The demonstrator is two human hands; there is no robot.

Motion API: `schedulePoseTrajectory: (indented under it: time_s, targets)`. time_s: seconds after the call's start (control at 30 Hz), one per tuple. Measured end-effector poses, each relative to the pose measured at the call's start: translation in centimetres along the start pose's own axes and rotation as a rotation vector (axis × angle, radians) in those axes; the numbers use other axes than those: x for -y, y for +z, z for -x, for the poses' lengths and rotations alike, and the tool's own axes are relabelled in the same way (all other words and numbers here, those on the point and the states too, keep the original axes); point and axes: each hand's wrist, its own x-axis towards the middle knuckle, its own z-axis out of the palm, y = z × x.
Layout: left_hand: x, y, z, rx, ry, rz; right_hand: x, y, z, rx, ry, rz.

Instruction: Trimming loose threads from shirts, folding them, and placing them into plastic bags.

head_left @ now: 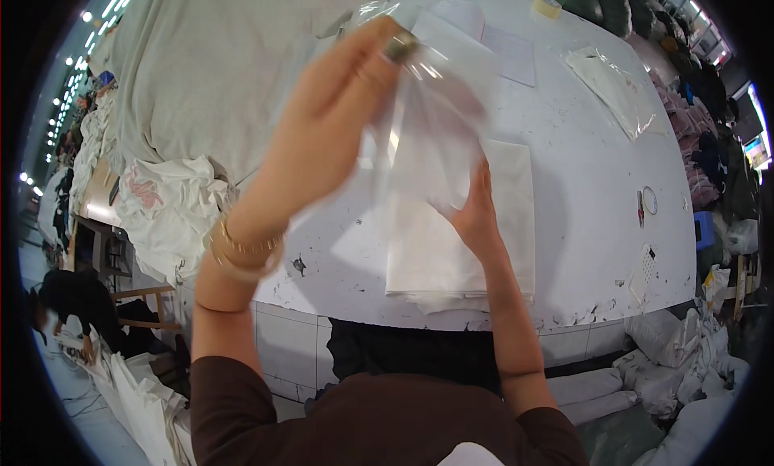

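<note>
My left hand [343, 95] is raised over the table, blurred by motion, with its fingers closed on the upper part of a clear plastic bag [431, 135]. The bag hangs down in front of my right hand [480, 216], whose thumb is spread away from the upward-stretched fingers. Plastic partly covers those fingertips, so I cannot tell whether they are inside the bag or behind it. Beneath both hands lies a neatly folded stack of white cloth [451, 264] near the table's front edge.
On the white table [597, 224] are a tape roll [547, 6], a bagged white garment [609, 87], paper sheets [510, 55] and a small red-handled tool [641, 208]. Pale cloth [218, 63] covers the far left, with a crumpled white garment [173, 208] nearby. A person [81, 305] works lower left.
</note>
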Motion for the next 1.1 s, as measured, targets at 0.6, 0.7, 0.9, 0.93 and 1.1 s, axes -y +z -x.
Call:
schedulePoseTrajectory:
  time_s: [0.6,0.7,0.9,0.93,1.1]
  targets:
    - [12.6,0.0,6.2,-0.345,-0.201,-0.388,0.6,-12.0,2.7,-0.080,0.091,0.133]
    - [7.1,5.4,7.7,0.099,0.058,-0.450,1.2,-10.7,2.5,-0.037,0.049,0.124]
    - [6.1,11.8,8.6,0.174,0.127,-0.592,2.5,-9.8,2.2,0.018,-0.011,0.242]
    - [6.4,12.1,8.7,0.165,0.125,-0.635,2.7,-10.0,2.1,0.019,-0.010,0.240]
    - [6.7,9.2,8.8,0.176,0.002,-0.669,2.1,-12.8,1.7,-0.137,-0.065,0.444]
